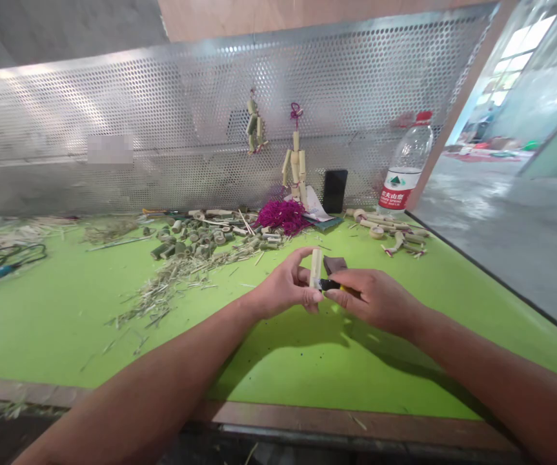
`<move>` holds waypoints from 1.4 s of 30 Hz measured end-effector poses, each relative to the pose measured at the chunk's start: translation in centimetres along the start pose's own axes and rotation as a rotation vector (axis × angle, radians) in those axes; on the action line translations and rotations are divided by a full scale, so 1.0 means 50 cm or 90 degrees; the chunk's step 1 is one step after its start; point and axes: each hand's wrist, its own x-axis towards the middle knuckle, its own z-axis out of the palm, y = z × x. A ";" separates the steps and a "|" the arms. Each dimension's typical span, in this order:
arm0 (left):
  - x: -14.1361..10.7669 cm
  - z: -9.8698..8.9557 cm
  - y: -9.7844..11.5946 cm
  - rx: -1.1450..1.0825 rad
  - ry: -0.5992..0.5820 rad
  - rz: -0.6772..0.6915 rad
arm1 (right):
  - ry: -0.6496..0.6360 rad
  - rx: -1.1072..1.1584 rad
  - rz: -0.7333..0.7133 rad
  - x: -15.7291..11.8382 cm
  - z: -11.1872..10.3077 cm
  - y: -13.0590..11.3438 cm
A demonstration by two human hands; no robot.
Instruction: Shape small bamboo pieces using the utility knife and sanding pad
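Note:
Between the thumb and fingers of my left hand (288, 287) a short, pale piece of bamboo (315, 266) stands upright. My right hand (379, 298) grips a small tool with a black front and a bit of yellow (329, 284), perhaps a knife; most of it is hidden by my fingers. The tool's tip touches or nearly touches the lower part of the bamboo piece. Just behind my right fingers lies a dark brown folded scrap (335, 264), perhaps sandpaper, on the green table top (278, 361).
Cut bamboo pieces (195, 239) and shavings (162, 290) are heaped left of centre. Purple cord (283, 217) lies behind my hands, near a jointed bamboo figure (296, 165), a black phone (335, 191) and a water bottle (401, 171). Blue-handled scissors (2, 271) lie far left; bamboo parts (392, 229) lie right.

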 end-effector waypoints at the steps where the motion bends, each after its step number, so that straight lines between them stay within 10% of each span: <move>1: 0.001 0.002 -0.001 0.005 0.002 -0.002 | -0.004 -0.007 0.002 0.000 0.000 -0.001; 11: 0.000 0.008 0.007 0.053 0.017 -0.012 | 0.008 -0.046 0.034 0.002 -0.004 0.005; 20: -0.005 0.020 0.001 0.014 -0.030 -0.025 | 0.180 0.003 0.143 0.010 -0.029 0.039; 28: -0.001 0.005 0.000 -0.003 -0.004 0.019 | 0.122 0.016 0.245 0.021 -0.002 0.043; 42: -0.003 0.002 0.001 -0.006 0.017 0.035 | -0.086 -0.229 0.375 0.032 -0.006 0.220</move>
